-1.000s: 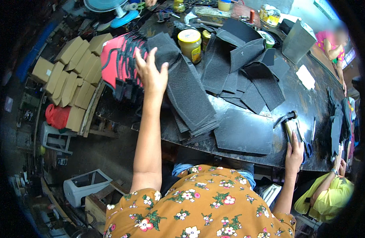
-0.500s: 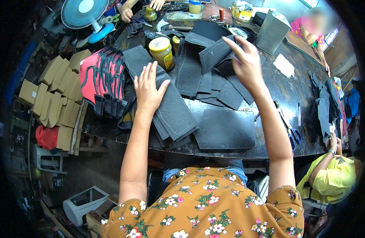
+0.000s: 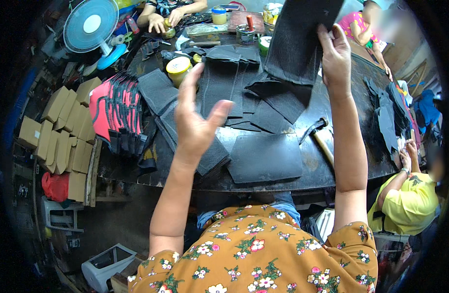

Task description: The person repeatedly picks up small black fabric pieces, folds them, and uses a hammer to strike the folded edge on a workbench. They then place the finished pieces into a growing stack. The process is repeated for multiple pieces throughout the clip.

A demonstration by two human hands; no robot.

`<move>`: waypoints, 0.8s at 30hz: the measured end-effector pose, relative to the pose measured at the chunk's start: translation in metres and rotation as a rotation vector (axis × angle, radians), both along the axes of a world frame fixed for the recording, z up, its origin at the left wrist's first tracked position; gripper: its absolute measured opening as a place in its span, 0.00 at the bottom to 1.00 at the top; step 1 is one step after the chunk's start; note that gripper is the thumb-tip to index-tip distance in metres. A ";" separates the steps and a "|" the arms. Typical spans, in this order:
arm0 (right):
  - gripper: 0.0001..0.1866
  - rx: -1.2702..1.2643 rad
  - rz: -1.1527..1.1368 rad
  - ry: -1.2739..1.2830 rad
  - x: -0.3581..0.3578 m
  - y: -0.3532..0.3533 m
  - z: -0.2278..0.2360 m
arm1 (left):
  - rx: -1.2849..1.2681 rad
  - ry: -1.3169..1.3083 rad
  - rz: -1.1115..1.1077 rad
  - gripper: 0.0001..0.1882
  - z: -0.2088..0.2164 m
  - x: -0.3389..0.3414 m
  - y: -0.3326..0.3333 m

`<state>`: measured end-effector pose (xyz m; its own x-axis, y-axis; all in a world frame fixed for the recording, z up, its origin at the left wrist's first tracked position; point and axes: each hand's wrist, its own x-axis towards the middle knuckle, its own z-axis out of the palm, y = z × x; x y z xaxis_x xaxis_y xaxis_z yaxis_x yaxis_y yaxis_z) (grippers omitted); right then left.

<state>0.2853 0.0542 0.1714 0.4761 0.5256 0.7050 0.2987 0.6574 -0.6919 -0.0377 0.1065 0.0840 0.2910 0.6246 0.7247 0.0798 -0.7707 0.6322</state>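
My right hand (image 3: 336,63) is raised over the far middle of the table, fingers and thumb pinched on the edge of a large black fabric panel (image 3: 295,41) that hangs upright. My left hand (image 3: 197,115) hovers with fingers apart and nothing in it, above a stack of long black panels (image 3: 212,156). More black pieces (image 3: 219,93) lie spread beyond it. A smooth black board (image 3: 264,158) lies flat near the table's front edge. Behind my left hand stands a jar with a yellow lid (image 3: 179,66), partly hidden by my fingers.
A hammer (image 3: 324,146) lies by my right forearm. Pink, black-edged pieces (image 3: 114,107) are piled at left, near cardboard boxes (image 3: 63,132) and a blue fan (image 3: 91,27). Co-workers sit at the far side and right, where dark cut pieces (image 3: 383,117) lie.
My right hand has taken hold of a black panel and lifted it up and to the right. The left hand has risen off the stacked panels. The hammer has come into view.
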 end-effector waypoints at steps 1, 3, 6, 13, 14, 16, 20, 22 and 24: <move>0.13 -0.078 0.092 0.074 -0.006 -0.009 -0.002 | 0.094 0.054 -0.060 0.55 0.009 0.016 -0.004; 0.14 -0.230 0.201 0.224 -0.018 -0.023 -0.013 | 0.000 0.085 -0.245 0.62 0.015 0.050 -0.020; 0.12 -0.399 0.229 0.346 -0.027 -0.043 -0.035 | -0.699 -0.079 -0.731 0.28 0.007 0.078 -0.050; 0.27 -0.590 0.680 0.510 -0.075 -0.123 -0.106 | -0.846 -0.356 -0.717 0.17 -0.043 0.072 -0.066; 0.28 -0.569 0.620 0.511 -0.083 -0.125 -0.111 | -0.844 -0.307 -0.686 0.19 -0.046 0.071 -0.067; 0.27 -0.585 0.547 0.508 -0.090 -0.125 -0.110 | -0.800 -0.281 -0.669 0.22 -0.046 0.069 -0.070; 0.17 -0.853 0.448 0.003 -0.061 -0.132 -0.069 | -0.565 -0.208 -0.273 0.46 -0.021 0.045 -0.069; 0.16 -0.958 0.580 -0.602 -0.044 -0.134 -0.042 | -0.139 -0.052 -0.292 0.60 -0.004 0.034 -0.059; 0.19 -0.930 0.823 -0.815 -0.049 -0.127 -0.030 | 0.013 0.309 -0.545 0.64 0.007 0.033 -0.056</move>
<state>0.2364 -0.0724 0.1414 -0.5227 0.8458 -0.1071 0.5740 0.2562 -0.7777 -0.0048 0.0504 0.0913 0.7627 0.3189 0.5627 -0.1492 -0.7598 0.6328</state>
